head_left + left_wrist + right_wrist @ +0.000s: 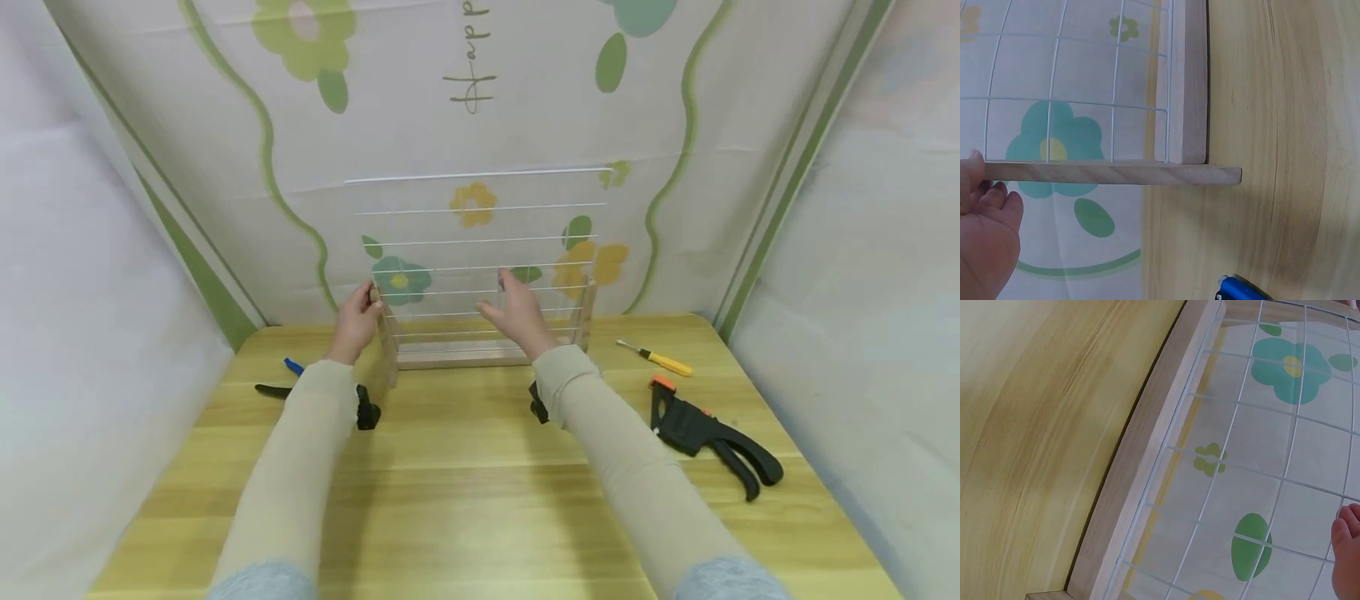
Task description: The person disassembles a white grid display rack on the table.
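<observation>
A white wire grid stands upright in a low wooden frame with a post on each side, near the table's back edge. My left hand grips the top end of the left wooden post, thumb on one side and fingers on the other. In front of the grid's middle is my right hand, its thumb and forefinger spread apart. The right wrist view has that hand at the right edge, fingertips close by a wire, holding nothing visible.
To the right on the wooden table lie a yellow-handled screwdriver and a black clamp with orange parts. A black-handled tool and a blue-tipped item are partly hidden by my left sleeve. White patterned cloth hangs behind.
</observation>
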A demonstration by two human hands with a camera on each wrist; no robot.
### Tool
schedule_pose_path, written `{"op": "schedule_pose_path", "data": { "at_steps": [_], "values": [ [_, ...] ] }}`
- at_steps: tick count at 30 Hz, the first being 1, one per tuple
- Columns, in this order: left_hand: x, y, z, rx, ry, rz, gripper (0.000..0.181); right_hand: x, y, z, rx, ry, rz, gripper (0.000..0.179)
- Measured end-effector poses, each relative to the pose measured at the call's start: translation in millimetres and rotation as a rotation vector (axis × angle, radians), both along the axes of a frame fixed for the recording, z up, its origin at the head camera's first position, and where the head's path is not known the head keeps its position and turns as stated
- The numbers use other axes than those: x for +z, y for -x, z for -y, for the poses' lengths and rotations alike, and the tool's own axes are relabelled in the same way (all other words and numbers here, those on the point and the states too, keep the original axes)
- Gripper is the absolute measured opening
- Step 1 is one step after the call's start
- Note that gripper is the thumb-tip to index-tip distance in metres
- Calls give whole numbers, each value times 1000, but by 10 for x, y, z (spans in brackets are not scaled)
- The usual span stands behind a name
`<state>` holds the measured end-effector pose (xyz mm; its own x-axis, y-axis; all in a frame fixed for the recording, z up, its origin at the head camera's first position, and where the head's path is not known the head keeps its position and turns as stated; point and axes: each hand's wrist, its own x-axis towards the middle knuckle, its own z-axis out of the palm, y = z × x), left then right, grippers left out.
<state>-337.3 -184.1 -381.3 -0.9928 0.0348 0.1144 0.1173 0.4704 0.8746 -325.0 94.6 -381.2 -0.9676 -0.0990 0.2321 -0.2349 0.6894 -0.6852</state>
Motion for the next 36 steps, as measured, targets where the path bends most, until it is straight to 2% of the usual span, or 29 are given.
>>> {"op": "schedule_pose_path", "data": {
  "at_steps": [5, 9, 11, 17, 28, 31, 36],
  "values": [
    [-9, -12, 91, 16, 37, -11, 50, 11, -3, 82, 9, -38, -36, 68],
    [-54, -24, 70, 12, 105, -20, 50, -1, -30, 83, 1, -47, -43, 67],
    [-72, -33, 50, 21, 108, -33, 50, -24, -40, 109, -14, -44, -58, 67],
    [-121, -54, 79, 36, -16, -73, 47, -80, -61, 259, -71, -10, -70, 68],
    [-143, -71, 124, -15, -312, -76, 47, -73, -90, 243, -116, -17, -91, 69],
    [-165, -93, 152, -28, -353, -63, 47, -89, -102, 231, -117, -4, -77, 70],
    [-186, -139, 227, -89, -338, -32, 50, -104, -116, 228, -134, -10, -99, 68]
  ]
}}
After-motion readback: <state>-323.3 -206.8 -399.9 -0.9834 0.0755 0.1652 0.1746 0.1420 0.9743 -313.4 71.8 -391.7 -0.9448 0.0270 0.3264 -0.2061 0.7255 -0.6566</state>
